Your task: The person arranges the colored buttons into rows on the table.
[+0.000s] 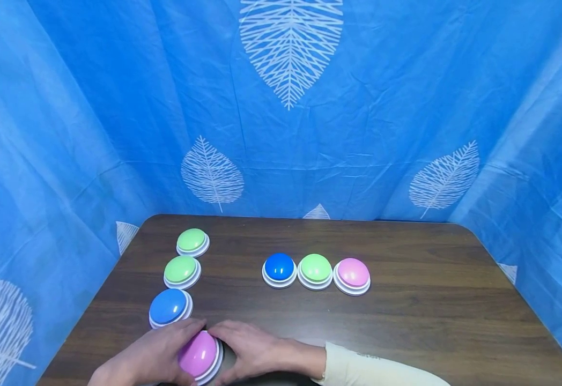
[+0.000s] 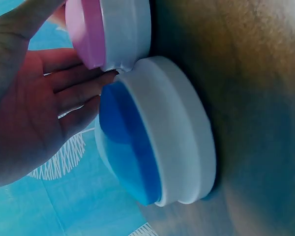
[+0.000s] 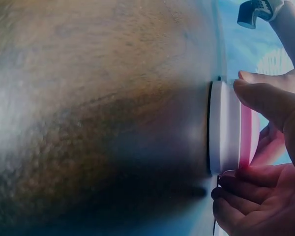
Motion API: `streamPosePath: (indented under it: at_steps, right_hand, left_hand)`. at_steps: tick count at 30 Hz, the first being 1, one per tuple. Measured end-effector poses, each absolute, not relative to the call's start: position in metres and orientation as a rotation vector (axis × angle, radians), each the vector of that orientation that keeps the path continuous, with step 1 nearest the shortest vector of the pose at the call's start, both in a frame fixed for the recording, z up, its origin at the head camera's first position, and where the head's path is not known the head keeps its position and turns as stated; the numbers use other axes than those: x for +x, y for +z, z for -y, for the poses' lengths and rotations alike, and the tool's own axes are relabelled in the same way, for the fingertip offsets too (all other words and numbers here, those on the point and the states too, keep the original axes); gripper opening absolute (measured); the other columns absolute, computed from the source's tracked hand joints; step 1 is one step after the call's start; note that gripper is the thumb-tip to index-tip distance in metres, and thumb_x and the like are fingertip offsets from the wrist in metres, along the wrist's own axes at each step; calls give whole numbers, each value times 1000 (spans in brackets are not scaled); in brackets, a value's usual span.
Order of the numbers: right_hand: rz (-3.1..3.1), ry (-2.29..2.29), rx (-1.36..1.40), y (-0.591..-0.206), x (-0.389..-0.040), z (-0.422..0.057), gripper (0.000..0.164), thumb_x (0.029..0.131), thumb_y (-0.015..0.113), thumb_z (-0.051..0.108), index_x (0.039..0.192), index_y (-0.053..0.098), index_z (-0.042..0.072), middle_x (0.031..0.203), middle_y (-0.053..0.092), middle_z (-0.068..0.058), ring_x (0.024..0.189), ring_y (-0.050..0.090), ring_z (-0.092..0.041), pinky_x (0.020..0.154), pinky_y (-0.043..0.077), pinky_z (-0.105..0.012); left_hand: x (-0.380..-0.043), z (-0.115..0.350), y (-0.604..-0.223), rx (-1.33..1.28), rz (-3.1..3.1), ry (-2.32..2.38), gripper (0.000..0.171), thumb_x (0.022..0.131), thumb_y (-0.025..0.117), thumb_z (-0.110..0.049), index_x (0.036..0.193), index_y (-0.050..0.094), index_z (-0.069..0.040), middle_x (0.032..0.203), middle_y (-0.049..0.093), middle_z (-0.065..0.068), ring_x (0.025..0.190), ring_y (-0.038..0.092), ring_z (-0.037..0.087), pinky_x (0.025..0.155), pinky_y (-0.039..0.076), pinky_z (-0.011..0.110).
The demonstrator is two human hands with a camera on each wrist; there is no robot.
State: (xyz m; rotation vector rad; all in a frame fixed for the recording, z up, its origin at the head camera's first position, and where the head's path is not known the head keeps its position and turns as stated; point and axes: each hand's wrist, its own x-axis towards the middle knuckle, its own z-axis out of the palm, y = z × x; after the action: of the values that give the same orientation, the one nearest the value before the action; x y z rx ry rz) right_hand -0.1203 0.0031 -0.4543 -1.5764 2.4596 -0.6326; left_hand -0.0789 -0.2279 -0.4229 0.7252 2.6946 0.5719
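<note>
A pink dome push button (image 1: 198,355) with a white base sits at the near left part of the table, between both hands. My left hand (image 1: 157,351) holds it from the left, its thumb and fingers spread round the rim. From the right, my right hand (image 1: 252,346) grips the same base between thumb and fingers, as the right wrist view also shows for the pink button (image 3: 248,135). Just beyond is a blue push button (image 1: 167,306); in the left wrist view the blue button (image 2: 130,142) stands close against the pink one.
Two green push buttons (image 1: 180,269) continue the left column toward the back. Right of centre, a blue button (image 1: 279,267), a green button (image 1: 315,268) and a pink button (image 1: 352,273) form a row on the brown table (image 1: 406,316). Blue leaf-patterned curtains (image 1: 358,134) surround the table.
</note>
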Motion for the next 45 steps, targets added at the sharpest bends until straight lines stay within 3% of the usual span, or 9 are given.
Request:
streamPosePath:
  at_steps: [6,16,23,34,45]
  right_hand:
    - [-2487,-651,-1542,-457,-118,3,78,75,85,43,138,52,9,135,56,2,126,48,-4,99,40,-17]
    - [-2515,-689,-1529,-458,-115,11,75,74,87,41,135,54,11,130,58,4,121,50,-2,97,40,-15]
    - [-2517,-712,-1530,-460,-113,17,77,74,87,40,136,52,11,131,57,4,122,49,-3,98,38,-15]
    - [-2571,-693,-1520,-461,-110,18,76,76,86,42,136,52,11,127,57,5,119,50,-3,97,39,-15]
    - [-2578,-738,-1553,-461,-114,15,74,75,87,38,134,53,9,125,58,3,117,51,-3,98,38,-14]
  left_hand:
    - [-74,230,-428,809,-2738,618,78,70,85,-53,129,58,-11,117,63,-6,103,61,14,85,54,34]
    - [-71,237,-426,633,-2655,679,70,70,84,-56,123,58,-18,109,60,-13,94,58,4,77,54,33]
    - [-71,241,-429,647,-2680,625,69,67,89,-39,123,58,-13,110,59,-9,95,58,8,77,54,35]
    - [-71,241,-429,612,-2657,669,67,68,88,-45,121,59,-15,108,58,-11,92,58,5,76,54,34]
    - [-75,237,-425,583,-2629,700,64,69,88,-41,122,60,-19,108,59,-12,90,57,5,75,54,36]
